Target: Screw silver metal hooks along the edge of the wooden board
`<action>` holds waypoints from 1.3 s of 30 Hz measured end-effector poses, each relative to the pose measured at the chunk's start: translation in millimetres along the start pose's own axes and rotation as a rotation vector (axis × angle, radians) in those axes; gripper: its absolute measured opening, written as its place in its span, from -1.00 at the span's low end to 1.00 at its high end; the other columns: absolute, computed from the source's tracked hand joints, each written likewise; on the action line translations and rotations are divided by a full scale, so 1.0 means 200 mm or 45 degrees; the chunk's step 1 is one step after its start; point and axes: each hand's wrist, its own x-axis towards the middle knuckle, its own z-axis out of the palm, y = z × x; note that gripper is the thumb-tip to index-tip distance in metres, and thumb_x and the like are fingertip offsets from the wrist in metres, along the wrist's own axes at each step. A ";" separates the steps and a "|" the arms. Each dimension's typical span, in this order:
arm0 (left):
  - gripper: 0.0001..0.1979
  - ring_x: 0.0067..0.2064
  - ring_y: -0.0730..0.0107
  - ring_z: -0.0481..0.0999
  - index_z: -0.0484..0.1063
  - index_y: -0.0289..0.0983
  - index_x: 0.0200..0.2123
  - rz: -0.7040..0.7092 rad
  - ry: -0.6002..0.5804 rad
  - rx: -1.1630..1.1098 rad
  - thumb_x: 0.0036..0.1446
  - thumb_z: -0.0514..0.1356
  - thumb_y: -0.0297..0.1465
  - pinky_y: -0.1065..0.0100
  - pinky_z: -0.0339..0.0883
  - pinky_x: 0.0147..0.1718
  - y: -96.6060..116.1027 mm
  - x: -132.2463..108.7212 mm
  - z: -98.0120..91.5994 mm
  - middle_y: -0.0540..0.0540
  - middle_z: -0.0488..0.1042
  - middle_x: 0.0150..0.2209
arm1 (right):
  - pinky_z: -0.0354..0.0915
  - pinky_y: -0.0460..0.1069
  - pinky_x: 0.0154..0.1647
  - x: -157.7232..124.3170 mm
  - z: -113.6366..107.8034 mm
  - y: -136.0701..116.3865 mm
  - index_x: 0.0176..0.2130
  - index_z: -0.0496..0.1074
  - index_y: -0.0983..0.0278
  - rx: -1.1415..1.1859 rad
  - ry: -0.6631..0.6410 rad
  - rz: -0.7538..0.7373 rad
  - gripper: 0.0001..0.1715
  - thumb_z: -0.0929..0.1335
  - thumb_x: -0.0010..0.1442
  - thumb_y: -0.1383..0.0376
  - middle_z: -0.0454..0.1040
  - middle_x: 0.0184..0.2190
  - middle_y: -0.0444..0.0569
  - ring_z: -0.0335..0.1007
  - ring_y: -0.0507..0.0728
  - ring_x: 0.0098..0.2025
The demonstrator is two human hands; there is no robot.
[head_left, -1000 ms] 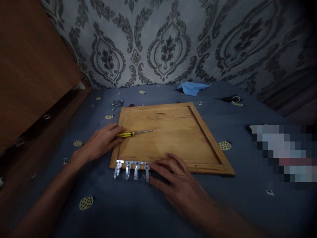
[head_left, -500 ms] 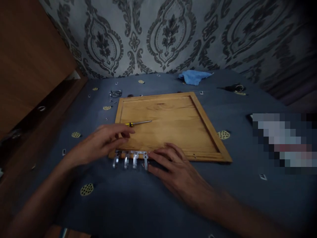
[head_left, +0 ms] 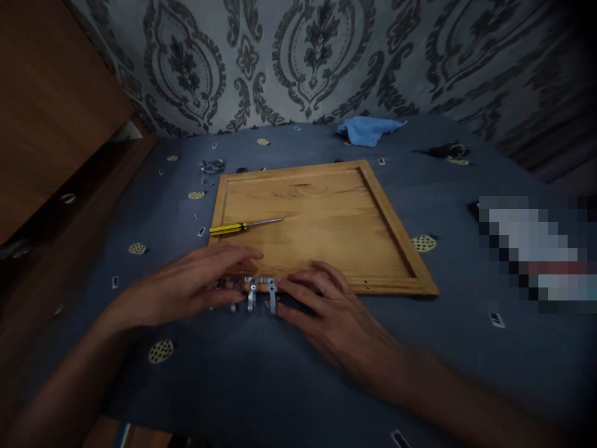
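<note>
A framed wooden panel [head_left: 326,218] lies flat on a blue patterned cloth [head_left: 261,367]. On its left part rests a yellow-handled screwdriver [head_left: 242,226], untouched. A metal hook rail [head_left: 254,294] sits along the panel's near edge. My left hand [head_left: 196,283] lies over the rail's left end, fingers stretched out and covering some hooks. My right hand [head_left: 326,314] rests at the rail's right end, fingers spread, fingertips touching the rail and panel edge.
A blue rag [head_left: 368,129] and a dark tool [head_left: 445,150] lie at the back near the patterned wall. Small screws and metal bits [head_left: 212,167] are scattered at the panel's far left corner. A brown cabinet [head_left: 51,112] stands on the left.
My left hand let go of the screwdriver and moved down onto the left end of the hook rail. The right hand stayed at the rail's right end.
</note>
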 end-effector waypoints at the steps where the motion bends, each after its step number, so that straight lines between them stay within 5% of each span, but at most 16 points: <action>1: -0.40 0.30 0.14 0.46 0.17 -0.05 0.37 0.010 -0.037 0.011 0.34 0.26 -0.19 0.11 0.41 0.24 0.00 -0.01 -0.02 -0.13 0.45 0.28 | 0.18 0.31 0.30 0.00 0.00 0.00 0.05 0.55 0.17 -0.004 -0.001 0.001 -0.70 0.36 0.38 0.40 0.55 0.13 0.03 0.34 0.24 0.15; 4: -0.23 0.34 0.07 0.40 0.09 -0.06 0.41 0.016 -0.108 0.056 0.24 0.36 -0.17 0.07 0.38 0.26 0.01 -0.03 -0.04 -0.16 0.39 0.33 | 0.18 0.33 0.29 0.00 0.01 0.01 0.04 0.55 0.17 0.002 -0.015 0.003 -0.68 0.36 0.36 0.42 0.56 0.12 0.04 0.35 0.25 0.13; 13: -0.19 0.30 0.02 0.43 0.07 -0.10 0.39 -0.042 -0.082 0.195 0.20 0.39 -0.19 0.06 0.36 0.23 0.08 0.03 0.07 -0.19 0.45 0.24 | 0.19 0.34 0.30 0.01 0.00 0.00 0.04 0.55 0.19 0.024 -0.013 0.007 -0.73 0.33 0.41 0.38 0.57 0.11 0.05 0.36 0.25 0.14; 21: -0.03 0.35 0.00 0.37 -0.03 -0.09 0.40 -0.028 -0.097 0.243 0.08 0.47 -0.39 0.02 0.38 0.24 0.06 0.01 0.04 -0.21 0.40 0.29 | 0.18 0.32 0.29 0.00 0.01 0.00 0.02 0.55 0.20 0.025 0.005 0.003 -0.75 0.33 0.41 0.38 0.56 0.12 0.03 0.37 0.24 0.13; 39: -0.19 0.32 0.03 0.41 0.03 -0.10 0.40 -0.001 -0.073 0.189 0.19 0.34 -0.45 0.02 0.39 0.23 0.05 0.01 0.06 -0.18 0.43 0.26 | 0.18 0.33 0.29 0.01 0.01 0.01 0.04 0.56 0.20 0.027 0.004 0.000 -0.73 0.37 0.37 0.39 0.56 0.11 0.06 0.35 0.26 0.12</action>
